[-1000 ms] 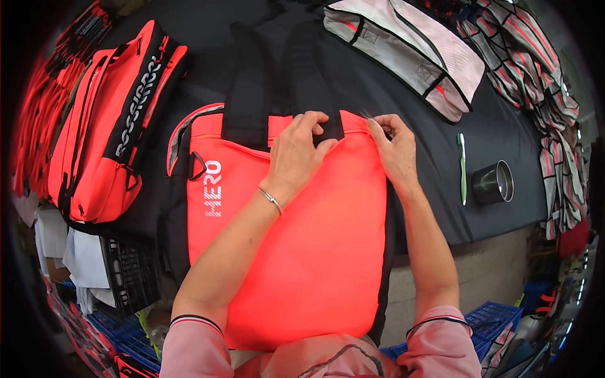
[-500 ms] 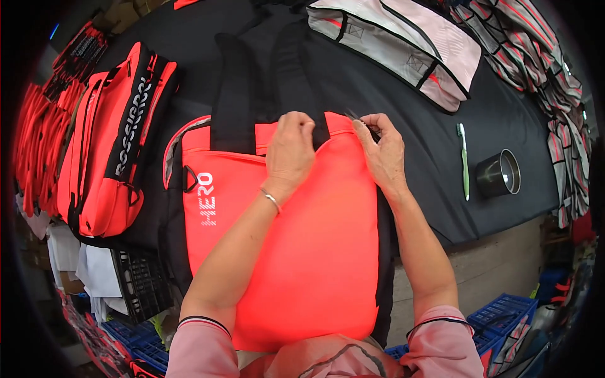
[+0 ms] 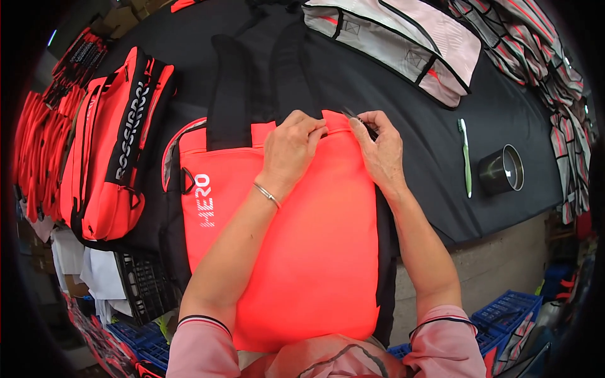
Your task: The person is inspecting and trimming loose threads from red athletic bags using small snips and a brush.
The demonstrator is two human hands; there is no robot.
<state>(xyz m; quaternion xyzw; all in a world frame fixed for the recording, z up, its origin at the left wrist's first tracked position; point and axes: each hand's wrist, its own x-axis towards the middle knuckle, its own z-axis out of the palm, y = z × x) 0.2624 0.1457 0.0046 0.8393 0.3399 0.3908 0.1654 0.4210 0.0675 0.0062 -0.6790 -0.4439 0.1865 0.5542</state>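
A bright coral-red bag [image 3: 315, 252] with black sides lies before me, its two black straps [image 3: 230, 94] stretched away over the table. My left hand [image 3: 288, 146] is closed in a pinch on the fabric at the bag's top edge, right of the straps. At the upper right corner, my right hand [image 3: 386, 154] is curled around small dark pointed snips [image 3: 348, 114]. Their tips poke out past the thumb toward the left hand; the rest is mostly hidden in the palm. A black ring loop [image 3: 188, 181] sits on the bag's left side, by a partly open lined edge.
Another red bag [image 3: 107, 170] stands at the left, beside stacked red pieces [image 3: 44, 151]. To the right are a green-white toothbrush [image 3: 466, 157] and a dark metal cup [image 3: 498, 170]. A pale grey bag piece [image 3: 403, 50] lies at the back; blue crates [image 3: 507, 315] are below the table.
My left hand has shifted slightly right along the top edge, and its fingers now pinch the fabric near the corner. The right hand stays almost in place with the snips.
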